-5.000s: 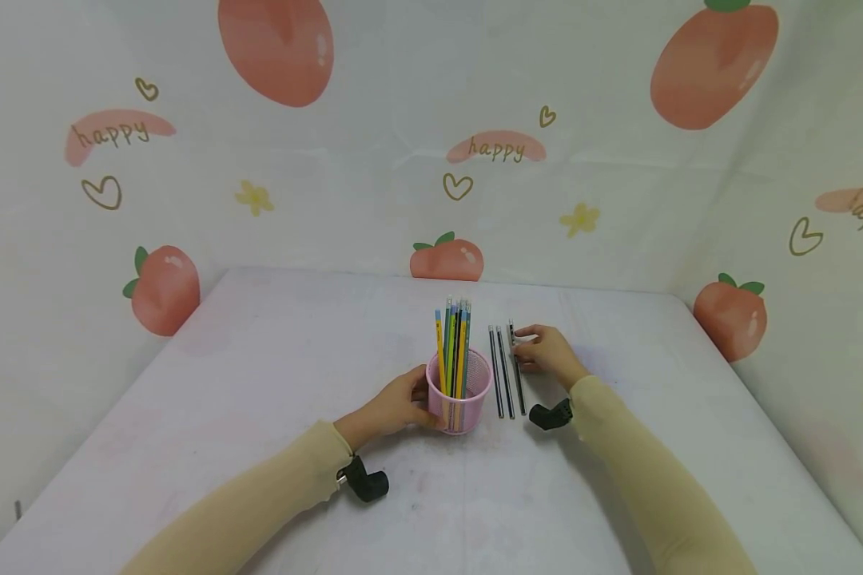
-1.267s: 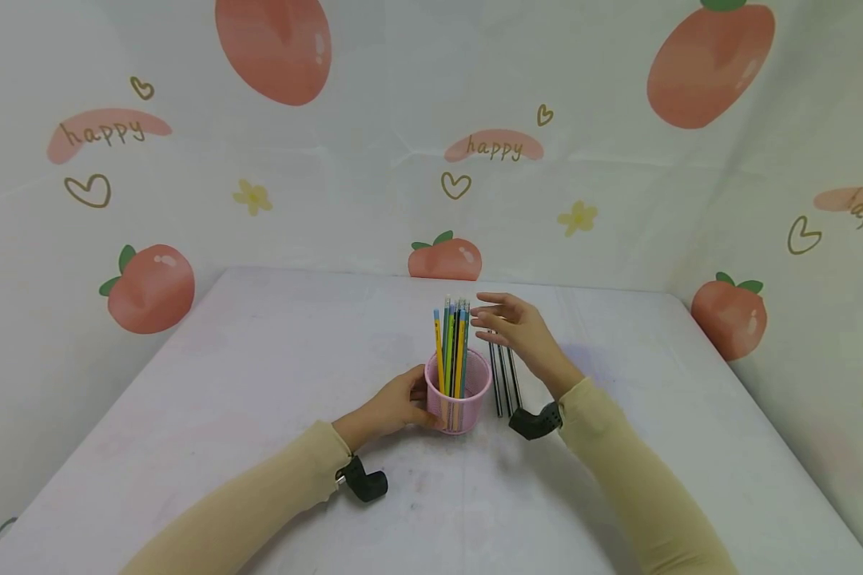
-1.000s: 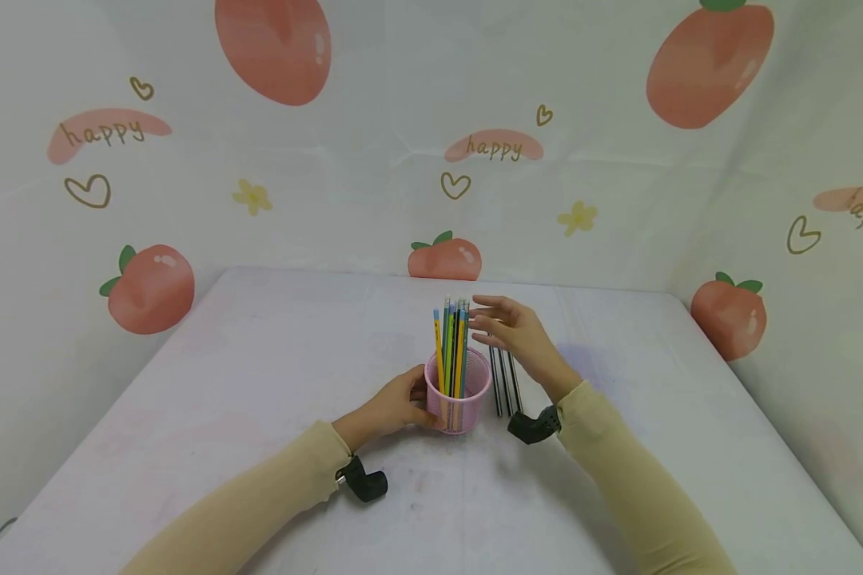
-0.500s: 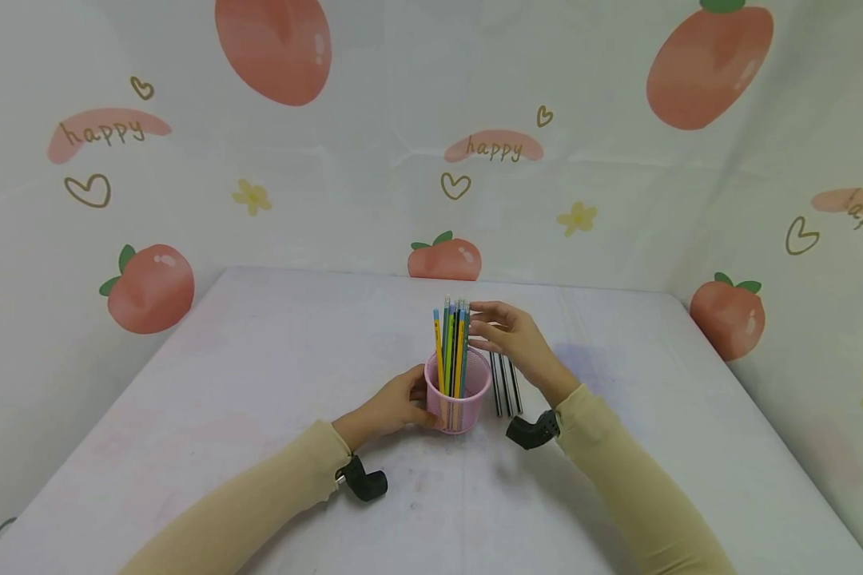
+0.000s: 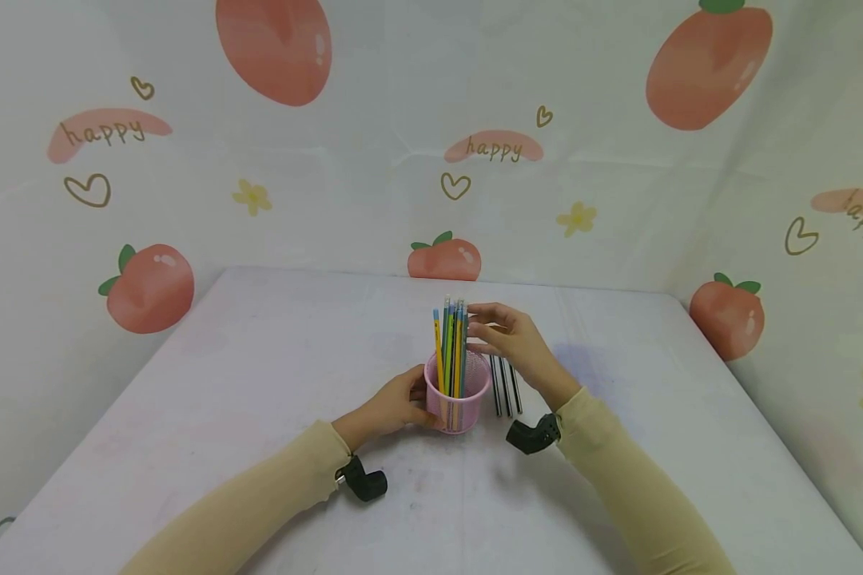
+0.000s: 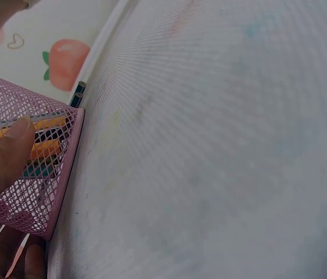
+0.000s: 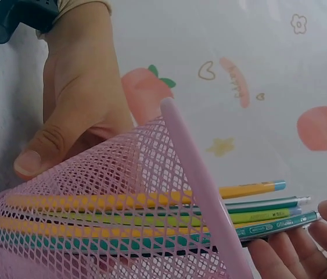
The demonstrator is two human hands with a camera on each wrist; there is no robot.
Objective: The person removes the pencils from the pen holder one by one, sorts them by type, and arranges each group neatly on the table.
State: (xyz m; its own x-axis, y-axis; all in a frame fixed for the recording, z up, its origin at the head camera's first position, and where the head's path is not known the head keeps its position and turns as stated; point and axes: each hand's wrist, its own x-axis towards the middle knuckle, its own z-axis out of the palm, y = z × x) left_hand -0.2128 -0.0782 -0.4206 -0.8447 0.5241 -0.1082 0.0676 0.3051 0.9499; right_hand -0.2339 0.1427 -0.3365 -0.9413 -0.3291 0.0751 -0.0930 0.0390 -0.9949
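Note:
A pink mesh pencil cup (image 5: pixel 478 379) stands upright on the table, holding several yellow, green and dark pencils (image 7: pixel 256 215). My left hand (image 5: pixel 388 411) grips the cup from its left side, thumb in front and fingers behind. In the left wrist view, the thumb (image 6: pixel 3 163) presses on the mesh near the cup's base. My right hand (image 5: pixel 518 343) is above the cup's right side, fingers reaching to the pencil tops. In the right wrist view its fingers (image 7: pixel 282 256) lie along a dark green pencil (image 7: pixel 294 224), the thumb tip right at that pencil's eraser end.
Three dark striped pencils (image 5: pixel 507 391) lie side by side on the white-covered table (image 5: pixel 316 343), right of the cup, their far ends hidden behind the right hand. A white backdrop (image 5: pixel 374 200) with peach prints rises behind and on both sides.
A third dark pencil was set down beside the other two. The right hand then moved left to the pencil tops and lowered slightly; the rightmost pencils shifted a little left. The left hand stays put.

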